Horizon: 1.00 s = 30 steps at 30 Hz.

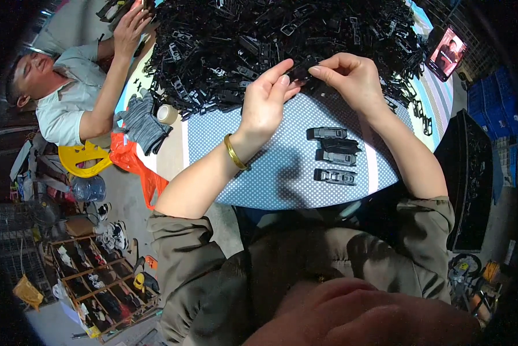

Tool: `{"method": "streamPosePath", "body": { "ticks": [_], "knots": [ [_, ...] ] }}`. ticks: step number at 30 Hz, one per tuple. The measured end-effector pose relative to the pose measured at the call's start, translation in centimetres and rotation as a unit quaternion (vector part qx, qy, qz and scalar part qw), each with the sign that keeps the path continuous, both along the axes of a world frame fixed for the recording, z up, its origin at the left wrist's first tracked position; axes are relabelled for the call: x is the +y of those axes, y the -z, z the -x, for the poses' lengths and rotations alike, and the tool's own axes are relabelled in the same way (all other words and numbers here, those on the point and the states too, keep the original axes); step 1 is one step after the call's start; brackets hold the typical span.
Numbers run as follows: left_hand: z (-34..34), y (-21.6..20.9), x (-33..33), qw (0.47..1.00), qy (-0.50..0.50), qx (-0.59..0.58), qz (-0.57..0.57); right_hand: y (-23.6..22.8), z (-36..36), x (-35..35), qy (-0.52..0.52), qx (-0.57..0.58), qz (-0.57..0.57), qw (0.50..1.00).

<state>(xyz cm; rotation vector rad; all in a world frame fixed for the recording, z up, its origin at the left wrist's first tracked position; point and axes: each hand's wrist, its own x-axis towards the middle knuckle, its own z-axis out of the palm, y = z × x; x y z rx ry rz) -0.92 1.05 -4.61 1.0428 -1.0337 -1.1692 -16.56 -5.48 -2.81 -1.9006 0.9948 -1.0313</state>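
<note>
"Entry one, in the fingers?"
"Black part (pixel 300 70), one, held above the counter (pixel 236 179). Left hand (pixel 263 108): fingers closed on its left end. Right hand (pixel 355 83): thumb and forefinger pinched on its right end. Outline hard to make out against the dark heap (pixel 224 46)."
"Close by?"
"Black pieces (pixel 336 157), four, in a column nearer the wearer. Heap just beyond the hands."
"Outer left?"
"Tape roll (pixel 166 114), cream; grey gloves (pixel 143 122) beside it."
"Outer right?"
"Phone (pixel 448 55), screen lit."
</note>
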Motion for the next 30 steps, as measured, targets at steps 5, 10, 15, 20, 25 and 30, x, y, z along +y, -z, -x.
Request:
{"method": "streamPosePath", "body": {
  "ticks": [5,10,15,20,25,30],
  "knots": [
    [-0.2,0.1,0.0,1.000,0.009,0.019,-0.007,0.0,-0.1,0.2,0.015,-0.003,0.027,1.000],
    [0.0,0.4,0.0,1.000,0.015,0.017,-0.004,0.5,-0.4,0.1,0.017,0.033,0.038,0.999],
    [-0.2,0.3,0.0,0.999,-0.005,-0.036,0.032,0.9,-0.5,0.6,-0.007,0.091,0.181,0.979],
    [-0.5,-0.7,0.3,1.000,0.030,0.000,-0.010,-1.0,0.1,0.2,0.034,0.255,0.188,0.948],
    [0.8,-0.6,1.1,0.995,0.101,-0.005,-0.022,-0.5,1.5,-3.3,-0.012,0.067,0.012,0.998],
    [1.2,0.5,0.5,0.983,0.141,-0.105,-0.051,-1.1,0.2,-6.5,0.054,0.162,0.410,0.896]
  ]
}}
